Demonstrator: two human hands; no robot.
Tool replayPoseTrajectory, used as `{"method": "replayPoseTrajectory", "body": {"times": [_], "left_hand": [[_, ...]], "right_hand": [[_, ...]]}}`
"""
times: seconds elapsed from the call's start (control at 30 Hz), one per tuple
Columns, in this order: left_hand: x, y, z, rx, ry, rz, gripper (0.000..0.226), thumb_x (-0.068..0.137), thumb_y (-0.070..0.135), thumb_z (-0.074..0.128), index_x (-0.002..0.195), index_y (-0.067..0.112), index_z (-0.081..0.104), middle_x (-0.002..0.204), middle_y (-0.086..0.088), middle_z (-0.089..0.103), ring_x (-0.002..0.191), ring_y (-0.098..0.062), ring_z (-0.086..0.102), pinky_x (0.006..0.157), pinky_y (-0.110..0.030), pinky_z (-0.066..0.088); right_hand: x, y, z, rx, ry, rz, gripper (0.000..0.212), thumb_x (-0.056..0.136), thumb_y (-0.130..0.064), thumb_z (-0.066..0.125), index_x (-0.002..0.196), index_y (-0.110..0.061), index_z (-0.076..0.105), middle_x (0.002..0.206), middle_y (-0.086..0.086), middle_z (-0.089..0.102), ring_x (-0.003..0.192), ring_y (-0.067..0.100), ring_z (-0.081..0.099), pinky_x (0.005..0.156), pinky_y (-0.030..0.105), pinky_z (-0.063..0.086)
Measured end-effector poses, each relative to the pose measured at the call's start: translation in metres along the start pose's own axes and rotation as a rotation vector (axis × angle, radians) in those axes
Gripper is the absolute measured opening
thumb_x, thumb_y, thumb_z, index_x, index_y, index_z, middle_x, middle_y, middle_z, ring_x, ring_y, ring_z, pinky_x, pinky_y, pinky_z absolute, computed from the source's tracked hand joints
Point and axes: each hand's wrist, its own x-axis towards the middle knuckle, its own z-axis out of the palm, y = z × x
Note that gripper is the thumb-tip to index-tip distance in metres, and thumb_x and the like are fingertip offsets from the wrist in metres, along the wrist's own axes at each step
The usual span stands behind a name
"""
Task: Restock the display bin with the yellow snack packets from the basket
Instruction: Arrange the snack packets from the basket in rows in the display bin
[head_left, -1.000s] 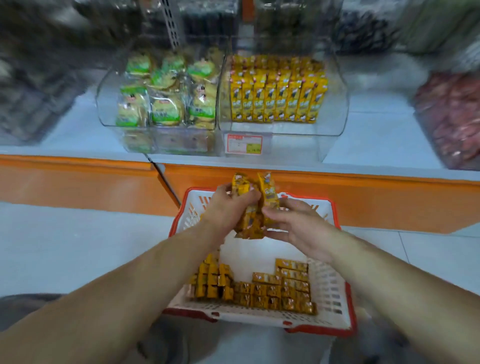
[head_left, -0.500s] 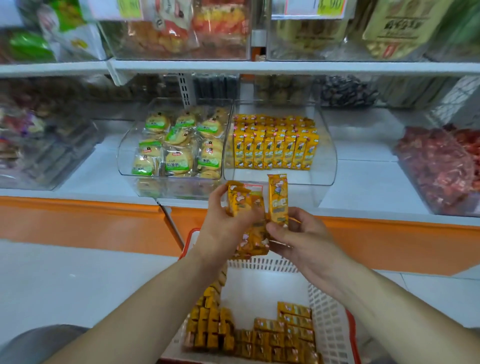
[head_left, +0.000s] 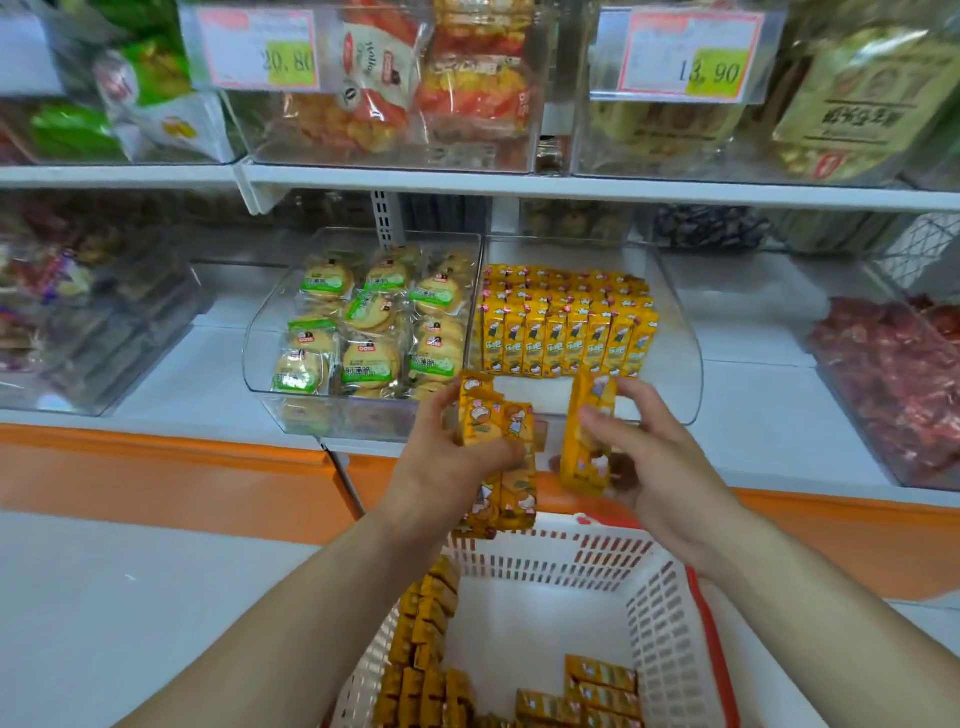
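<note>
Head view: differs from a second ago, with both hands up from over the basket (head_left: 597, 556) and now just before the near lip of the bin (head_left: 680, 332). Grips a bunch (head_left: 498, 447) of yellow packets in the left hand (head_left: 441, 457), fingers curled round it. Pinches a split-off packet (head_left: 589, 431) in the right hand (head_left: 654, 467), thumb in front, fingers behind; possibly two packets, hard to tell through the blur. Means, by the look of it, carry done and placing next, into the bare strip near the standing row (head_left: 561, 332). Holds both upright, long axis vertical, printed faces toward the camera, tops up, matching the row. Leaves more lying in the basket, near left and near right.
</note>
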Motion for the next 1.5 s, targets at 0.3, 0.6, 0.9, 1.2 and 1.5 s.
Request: {"method": "replayPoseTrajectory", "body": {"times": [0.3,0.6,0.9,1.2,1.5], "left_hand": [[0.012,0.039,-0.034,0.064,0.148,0.194,0.086,0.077,0.002,0.083,0.136,0.046,0.040,0.092,0.001,0.078,0.084,-0.028,0.078,0.061,-0.041,0.064],[0.017,0.044,-0.049,0.060,0.170,0.208,0.082,0.078,0.004,0.083,0.133,0.047,0.040,0.095,0.003,0.077,0.083,-0.022,0.078,0.063,-0.038,0.064],[0.018,0.040,-0.052,0.042,0.160,0.175,0.082,0.078,0.004,0.084,0.130,0.049,0.039,0.099,0.000,0.076,0.082,-0.023,0.078,0.062,-0.039,0.064],[0.016,0.032,-0.042,-0.030,0.097,0.134,0.081,0.076,0.010,0.086,0.131,0.049,0.041,0.089,0.005,0.077,0.085,-0.028,0.078,0.062,-0.041,0.064],[0.003,0.010,0.005,-0.072,-0.041,0.103,0.074,0.064,0.022,0.089,0.123,0.046,0.051,0.104,-0.005,0.079,0.089,-0.035,0.078,0.073,-0.046,0.062]], "right_hand": [[0.139,-0.023,0.020,-0.468,0.196,-0.174,0.050,0.068,-0.023,0.090,0.101,-0.031,0.053,0.084,-0.001,0.059,0.077,0.020,0.064,0.072,0.040,0.056],[0.209,0.004,0.046,-1.114,0.192,-0.350,0.044,0.070,-0.023,0.091,0.106,-0.023,0.065,0.095,0.000,0.058,0.088,0.021,0.058,0.068,0.029,0.044],[0.220,0.019,0.049,-1.145,0.236,-0.278,0.052,0.081,-0.019,0.082,0.127,-0.012,0.059,0.086,0.000,0.065,0.082,0.020,0.061,0.074,0.031,0.049],[0.087,-0.021,0.032,-0.730,-0.002,-0.232,0.025,0.087,-0.019,0.072,0.107,-0.030,0.062,0.088,-0.001,0.071,0.073,0.012,0.071,0.060,0.033,0.056],[-0.003,-0.019,0.028,-0.274,-0.195,-0.054,0.065,0.089,-0.016,0.072,0.140,-0.045,0.045,0.112,0.007,0.068,0.089,0.021,0.075,0.067,0.026,0.059]]}}
